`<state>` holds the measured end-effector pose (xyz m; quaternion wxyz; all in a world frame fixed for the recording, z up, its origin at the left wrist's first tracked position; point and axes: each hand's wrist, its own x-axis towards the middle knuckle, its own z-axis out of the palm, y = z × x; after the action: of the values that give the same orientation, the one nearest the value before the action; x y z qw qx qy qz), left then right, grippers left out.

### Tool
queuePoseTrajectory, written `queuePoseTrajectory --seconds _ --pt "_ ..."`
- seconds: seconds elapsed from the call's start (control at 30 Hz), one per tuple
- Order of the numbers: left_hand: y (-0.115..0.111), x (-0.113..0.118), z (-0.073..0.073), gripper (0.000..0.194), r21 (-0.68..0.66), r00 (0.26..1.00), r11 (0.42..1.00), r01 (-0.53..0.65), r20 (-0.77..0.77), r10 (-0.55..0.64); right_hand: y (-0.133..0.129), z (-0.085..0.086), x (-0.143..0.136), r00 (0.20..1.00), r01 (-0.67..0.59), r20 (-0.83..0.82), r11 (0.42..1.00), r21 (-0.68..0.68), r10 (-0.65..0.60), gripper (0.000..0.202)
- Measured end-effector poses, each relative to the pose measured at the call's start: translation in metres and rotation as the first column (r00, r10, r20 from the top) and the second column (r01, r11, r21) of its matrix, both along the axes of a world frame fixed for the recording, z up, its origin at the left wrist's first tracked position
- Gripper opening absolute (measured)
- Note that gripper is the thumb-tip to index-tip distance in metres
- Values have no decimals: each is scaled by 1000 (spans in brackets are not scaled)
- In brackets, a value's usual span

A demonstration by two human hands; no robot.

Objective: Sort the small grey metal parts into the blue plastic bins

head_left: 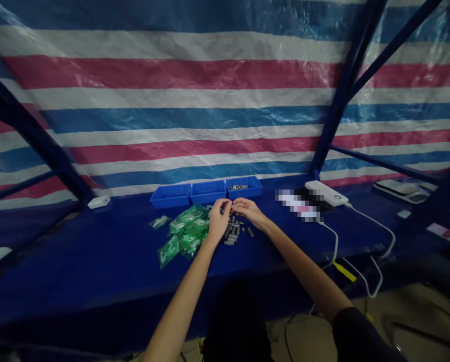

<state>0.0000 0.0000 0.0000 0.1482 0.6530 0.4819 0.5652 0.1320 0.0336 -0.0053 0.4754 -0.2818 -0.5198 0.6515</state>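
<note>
My left hand (219, 217) and my right hand (247, 210) meet fingertip to fingertip just in front of the blue bins. Both are closed in a pinch; whatever is between the fingers is too small to make out. Beneath and beside them lies a loose pile of small grey metal cylinders (232, 232) on the blue table (115, 256). Left of my left hand is a heap of green and clear plastic packets (187, 231). A smaller clear packet (159, 222) lies apart at its left.
Behind the hands, three blue bins (208, 192) stand in a row; the right one holds small shiny parts (239, 187). A white power bank (326, 193) with white cables and a pixelated item (300, 205) lie at the right. Blue metal posts (332, 118) rise behind.
</note>
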Motion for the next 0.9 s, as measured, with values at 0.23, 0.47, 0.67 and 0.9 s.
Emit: queuePoseTrajectory --seconds 0.23,0.47,0.67,0.9 --pt "-1 0 -2 14 -18 998 1000 10 -65 -12 1 -5 1 996 89 30 996 4 -89 26" --pt "-13 3 1 26 -18 890 988 154 -431 -147 11 -5 10 899 389 156 910 141 -409 29" --pt "-18 8 2 28 -146 734 963 227 -623 -268 21 -9 15 793 506 217 813 288 -570 23" --pt "-12 3 -1 24 -156 750 964 216 -605 -266 48 16 3 869 440 89 843 311 -486 29"
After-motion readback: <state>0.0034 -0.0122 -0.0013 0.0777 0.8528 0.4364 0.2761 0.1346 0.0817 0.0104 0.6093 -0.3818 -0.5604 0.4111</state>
